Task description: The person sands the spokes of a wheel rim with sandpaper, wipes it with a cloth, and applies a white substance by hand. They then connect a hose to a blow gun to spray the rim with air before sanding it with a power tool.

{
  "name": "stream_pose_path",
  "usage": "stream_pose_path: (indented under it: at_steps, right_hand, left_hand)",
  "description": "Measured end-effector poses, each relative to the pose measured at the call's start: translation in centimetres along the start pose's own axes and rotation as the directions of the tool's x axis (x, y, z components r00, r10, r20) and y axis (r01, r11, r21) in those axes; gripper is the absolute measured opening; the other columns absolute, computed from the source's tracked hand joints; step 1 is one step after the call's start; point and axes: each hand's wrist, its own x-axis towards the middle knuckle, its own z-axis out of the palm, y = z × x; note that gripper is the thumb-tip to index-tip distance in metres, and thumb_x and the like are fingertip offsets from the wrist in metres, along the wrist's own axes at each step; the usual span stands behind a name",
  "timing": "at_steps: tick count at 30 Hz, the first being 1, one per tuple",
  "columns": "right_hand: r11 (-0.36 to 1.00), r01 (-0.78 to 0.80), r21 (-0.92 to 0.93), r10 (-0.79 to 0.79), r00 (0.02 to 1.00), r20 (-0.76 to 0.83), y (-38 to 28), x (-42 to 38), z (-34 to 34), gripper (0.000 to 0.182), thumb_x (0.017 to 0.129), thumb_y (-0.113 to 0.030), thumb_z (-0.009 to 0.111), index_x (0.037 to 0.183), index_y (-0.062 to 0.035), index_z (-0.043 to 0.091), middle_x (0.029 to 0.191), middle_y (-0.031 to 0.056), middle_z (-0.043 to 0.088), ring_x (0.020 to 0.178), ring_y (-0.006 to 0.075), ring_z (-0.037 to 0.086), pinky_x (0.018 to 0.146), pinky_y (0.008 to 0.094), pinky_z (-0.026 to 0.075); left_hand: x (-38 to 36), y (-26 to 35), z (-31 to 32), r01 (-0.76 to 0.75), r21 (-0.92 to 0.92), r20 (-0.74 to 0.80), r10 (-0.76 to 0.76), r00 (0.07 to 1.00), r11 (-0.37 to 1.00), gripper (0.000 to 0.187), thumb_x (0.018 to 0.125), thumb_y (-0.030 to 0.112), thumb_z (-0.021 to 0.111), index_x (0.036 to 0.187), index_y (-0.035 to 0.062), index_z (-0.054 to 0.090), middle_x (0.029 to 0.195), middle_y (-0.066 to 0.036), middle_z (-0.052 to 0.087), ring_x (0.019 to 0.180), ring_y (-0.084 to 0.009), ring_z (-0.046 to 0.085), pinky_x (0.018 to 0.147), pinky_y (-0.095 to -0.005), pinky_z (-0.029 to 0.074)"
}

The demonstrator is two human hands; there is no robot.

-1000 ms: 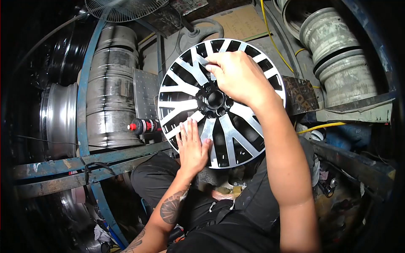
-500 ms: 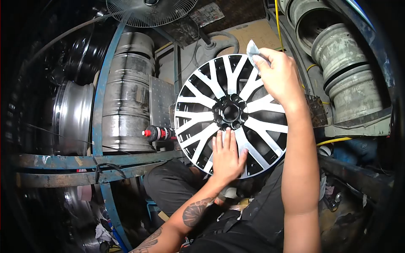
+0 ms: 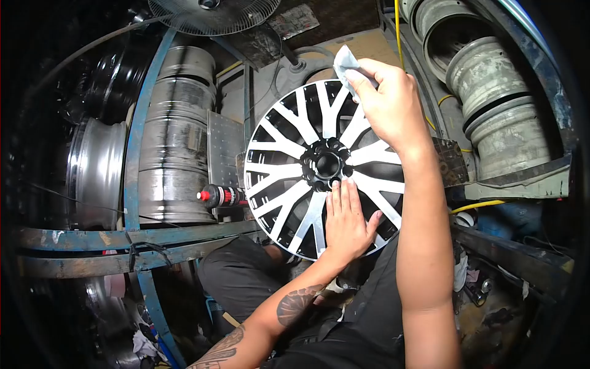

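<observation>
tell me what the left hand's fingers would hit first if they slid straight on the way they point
Most likely the black hub of the wheel. The left hand lies flat on the lower spokes, its fingers pointing up toward the centre, with their tips just short of the hub.

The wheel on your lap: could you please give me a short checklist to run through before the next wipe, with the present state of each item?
1. Left hand flat on the lower spokes, bracing the wheel: ok.
2. Right hand pinching the cloth at the upper rim: ok.
3. Cloth touching the rim: cannot tell, its free corner sticks up above the edge.
4. Wheel face towards the camera, hub unobstructed: ok.
5. Spray bottle lying on the blue frame beside the wheel: ok.
6. Spokes under the hands clean: cannot tell.
</observation>
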Motion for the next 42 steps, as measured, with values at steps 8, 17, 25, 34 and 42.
stream_pose_path:
  at_steps: [8,17,25,34,42]
  right_hand:
    - [0.998,0.064,0.008,-0.063,0.996,-0.064,-0.1,0.5,-0.3,0.022,0.096,-0.021,0.066,0.095,0.001,0.068,0.071,0.0173,0.063,0.066,0.0316,0.057,0.064,0.0391,0.048]
    - [1.0,0.027,0.008,-0.027,0.999,-0.038,-0.9,0.7,0.6,0.027,0.097,-0.023,0.068,0.111,-0.0001,0.074,0.075,0.0047,0.071,0.068,0.0087,0.058,0.066,0.0295,0.049]
    - [1.0,0.025,0.012,-0.023,0.992,-0.127,-0.1,1.0,-1.2,0.025,0.098,-0.021,0.069,0.109,0.001,0.073,0.077,0.0064,0.072,0.071,0.0077,0.059,0.067,0.0297,0.05]
    - [0.993,0.104,-0.062,-0.112,0.982,-0.15,0.4,0.5,-3.3,0.019,0.095,-0.018,0.065,0.093,0.0005,0.068,0.08,0.0243,0.066,0.076,0.0451,0.065,0.067,0.0465,0.051]
    - [0.958,0.045,-0.282,-0.078,0.991,-0.107,3.3,0.7,-4.0,0.018,0.097,-0.019,0.063,0.095,-0.002,0.068,0.082,0.0255,0.066,0.08,0.0478,0.065,0.068,0.0504,0.051]
  left_hand:
    - [3.1,-1.0,-1.7,-0.355,-0.006,0.15,0.352,0.924,0.935,0.092,0.101,0.055,0.051,0.156,-0.0138,0.026,0.163,-0.033,0.027,0.155,-0.0458,0.023,0.127,-0.0523,0.018]
    - [9.3,-2.5,0.2,-0.575,-0.096,0.191,0.582,0.79,0.813,0.091,0.097,0.05,0.053,0.157,-0.0121,0.024,0.163,-0.034,0.025,0.156,-0.046,0.02,0.128,-0.0524,0.015]
    - [17.2,-3.0,1.0,-0.584,-0.155,0.095,0.6,0.794,0.797,0.093,0.099,0.06,0.05,0.16,-0.0038,0.023,0.166,-0.03,0.023,0.157,-0.0443,0.017,0.128,-0.0539,0.014]
    - [23.9,-4.1,1.4,-0.417,0.01,-0.051,0.417,0.907,0.909,0.094,0.096,0.062,0.053,0.16,-0.0018,0.026,0.167,-0.028,0.024,0.158,-0.043,0.015,0.128,-0.055,0.008]
    - [19.4,-2.5,1.6,-0.59,-0.076,0.026,0.593,0.805,0.804,0.092,0.097,0.065,0.05,0.157,-0.003,0.036,0.162,-0.026,0.035,0.156,-0.044,0.021,0.127,-0.056,0.013]
